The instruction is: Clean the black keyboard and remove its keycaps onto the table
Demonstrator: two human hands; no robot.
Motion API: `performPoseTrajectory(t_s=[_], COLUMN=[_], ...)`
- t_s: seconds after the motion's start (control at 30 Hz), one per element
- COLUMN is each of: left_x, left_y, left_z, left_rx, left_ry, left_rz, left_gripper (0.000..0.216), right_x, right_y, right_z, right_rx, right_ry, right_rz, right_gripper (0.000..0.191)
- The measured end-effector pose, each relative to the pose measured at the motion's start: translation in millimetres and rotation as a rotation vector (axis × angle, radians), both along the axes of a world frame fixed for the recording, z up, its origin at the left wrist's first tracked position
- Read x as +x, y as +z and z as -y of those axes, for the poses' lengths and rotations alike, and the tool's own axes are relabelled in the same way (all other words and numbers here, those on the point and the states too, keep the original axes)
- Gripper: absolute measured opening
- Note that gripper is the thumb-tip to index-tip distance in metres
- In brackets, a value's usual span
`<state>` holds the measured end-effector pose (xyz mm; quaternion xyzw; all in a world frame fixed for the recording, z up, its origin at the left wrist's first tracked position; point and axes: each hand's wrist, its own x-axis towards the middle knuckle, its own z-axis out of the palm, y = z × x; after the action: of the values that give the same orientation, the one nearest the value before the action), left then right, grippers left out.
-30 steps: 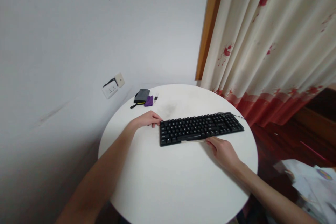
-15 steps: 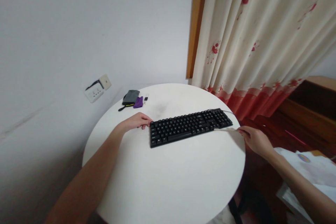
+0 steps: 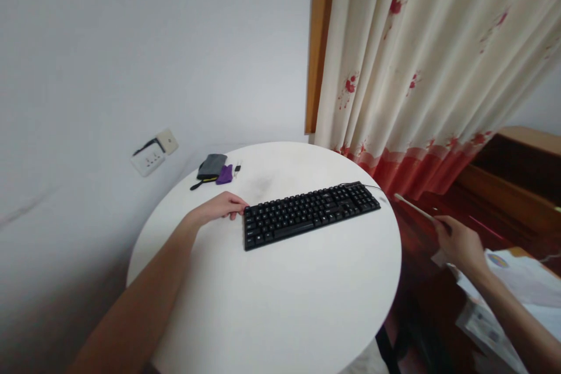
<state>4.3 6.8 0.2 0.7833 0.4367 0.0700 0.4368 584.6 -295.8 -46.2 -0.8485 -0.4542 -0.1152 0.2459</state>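
A black keyboard lies slantwise on the round white table. My left hand rests on the table with its curled fingers touching the keyboard's left end. My right hand is off the table's right edge, closed on one end of a thin pale strip that points back toward the keyboard. The keyboard's cable runs off its far right corner.
A grey pouch, a purple item and a small dark clip sit at the table's far left. A wall socket is on the white wall. Flowered curtains hang behind; dark wooden furniture and printed papers lie to the right.
My right hand drew the pale strip from the keyboard's front edge out to the right, past the table's rim. The left hand stayed at the keyboard's left end. The view swung right.
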Motion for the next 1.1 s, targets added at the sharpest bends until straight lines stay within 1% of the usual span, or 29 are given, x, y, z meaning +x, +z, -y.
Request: performPoseTrajectory(t_s=[0.07, 0.13, 0.23, 0.33, 0.4, 0.5, 0.57, 0.63, 0.73, 0.83, 0.87, 1.0, 1.03, 1.1], left_x=[0, -1, -2, -3, -4, -5, -5, -5, -6, -6, -6, -5, -5, -5], left_y=[-0.4, -0.8, -0.9, -1.0, -1.9, -4.6, -6.4, -7.8, -9.2, -10.3, -10.4, -8.7, -8.1, -7.1], left_z=[1, 2, 4, 6, 7, 7, 7, 6, 6, 5, 5, 8, 9, 10], left_rx=[0.013, 0.016, 0.008, 0.004, -0.003, -0.008, -0.015, -0.021, -0.033, -0.042, -0.044, -0.043, -0.042, -0.039], left_ry=[-0.004, 0.006, 0.003, -0.002, 0.002, 0.014, 0.014, 0.013, 0.007, 0.006, 0.009, 0.021, 0.022, 0.023], left_rz=[0.008, 0.015, 0.037, 0.069, 0.086, 0.101, 0.104, 0.107, 0.118, 0.132, 0.136, 0.139, 0.138, 0.136], left_gripper=[0.035, 0.035, 0.034, 0.031, 0.031, 0.03, 0.03, 0.031, 0.03, 0.026, 0.026, 0.026, 0.026, 0.026], right_x=[-35, -82, -166, -252, -300, -351, -372, -384, -396, -407, -412, -433, -439, -448], right_y=[5.1, 13.0, 22.8, 24.1, 22.0, 20.2, 21.1, 23.1, 26.3, 29.4, 30.5, 36.4, 38.6, 43.8], right_z=[-2, -5, -10, -14, -19, -29, -34, -36, -33, -30, -31, -41, -45, -54], right_rx=[0.062, 0.05, -0.036, -0.15, -0.21, -0.284, -0.324, -0.369, -0.455, -0.543, -0.571, -0.654, -0.67, -0.693], right_ry=[0.067, 0.218, 0.527, 0.819, 0.918, 0.957, 0.944, 0.904, 0.833, 0.792, 0.78, 0.779, 0.785, 0.794], right_rz=[-0.044, -0.097, -0.182, -0.141, -0.049, 0.119, 0.194, 0.231, 0.24, 0.238, 0.24, 0.247, 0.237, 0.201], right_gripper=[0.034, 0.031, 0.026, 0.023, 0.021, 0.015, 0.011, 0.01, 0.014, 0.021, 0.026, 0.059, 0.064, 0.068])
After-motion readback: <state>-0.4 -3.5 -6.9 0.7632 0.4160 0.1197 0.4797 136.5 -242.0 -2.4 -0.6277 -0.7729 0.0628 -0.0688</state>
